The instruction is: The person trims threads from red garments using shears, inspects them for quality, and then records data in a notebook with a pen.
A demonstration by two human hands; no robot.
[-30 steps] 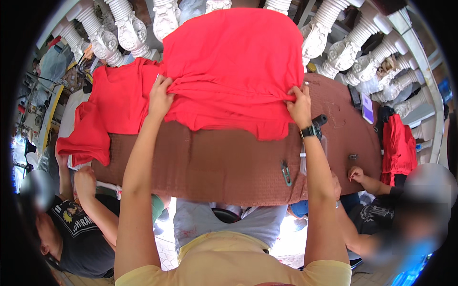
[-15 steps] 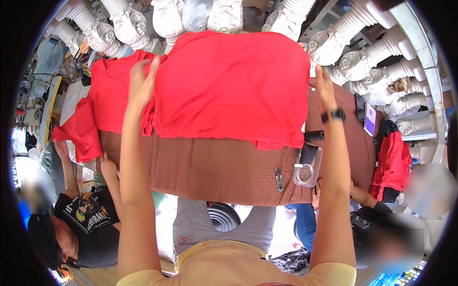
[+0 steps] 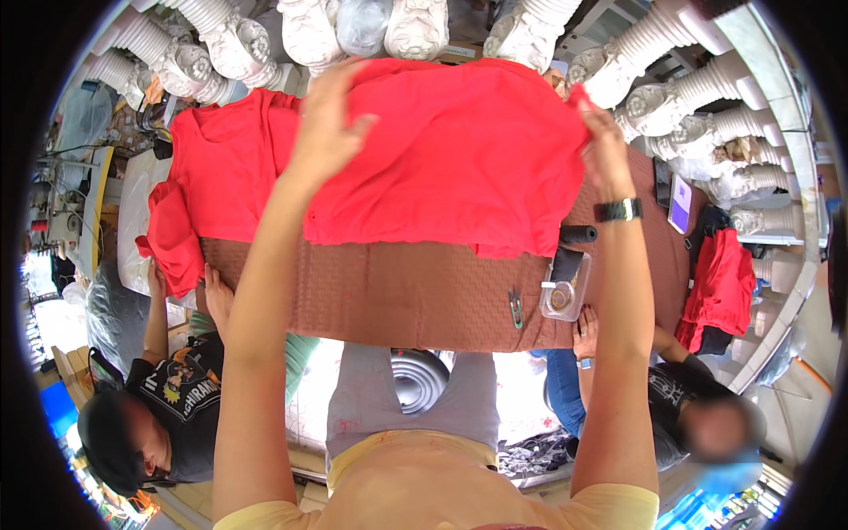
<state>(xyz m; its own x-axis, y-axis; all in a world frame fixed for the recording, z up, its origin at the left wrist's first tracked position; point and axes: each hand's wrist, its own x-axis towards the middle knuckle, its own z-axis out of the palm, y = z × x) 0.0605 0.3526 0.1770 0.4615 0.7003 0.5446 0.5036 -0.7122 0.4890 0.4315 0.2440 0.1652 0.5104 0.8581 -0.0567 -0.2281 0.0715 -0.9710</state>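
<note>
A: Where do we put the red cloth [image 3: 450, 159], w/ the clear box [image 3: 578, 287] as landmark?

B: We see it spread on the brown-covered table [image 3: 406, 300], beyond the box and mostly to its left, nr edge roughly flat, folds toward the far R corner.

A: And the wearer's 2 hands?

B: L hand [image 3: 327, 128] is over the cloth's left part, far left of the box & beyond it. Fingers wide, thumb apart, a bit blurred; we can't tell if it touches. R hand [image 3: 605, 146], w/ black watch [image 3: 618, 210], is beyond the box at the cloth's far R corner: fingers narrow, apparently pinching a raised bit of fabric.

A: Step in hand, as we judge it?

B: Spreading & straightening the cloth. Next move, we'd say, calls for a light pull at that R corner w/ the L palm flat, so the folds ease out w/o dragging the red sleeveless top [image 3: 221, 141], farther left of the box.

A: Anything close by?

B: Snips [image 3: 516, 308] just left of the box, black cylinder [image 3: 579, 234] just beyond it, a co-worker's hand [image 3: 585, 331] just on its nr side. We'd keep the sweep clear of all 3.
</note>
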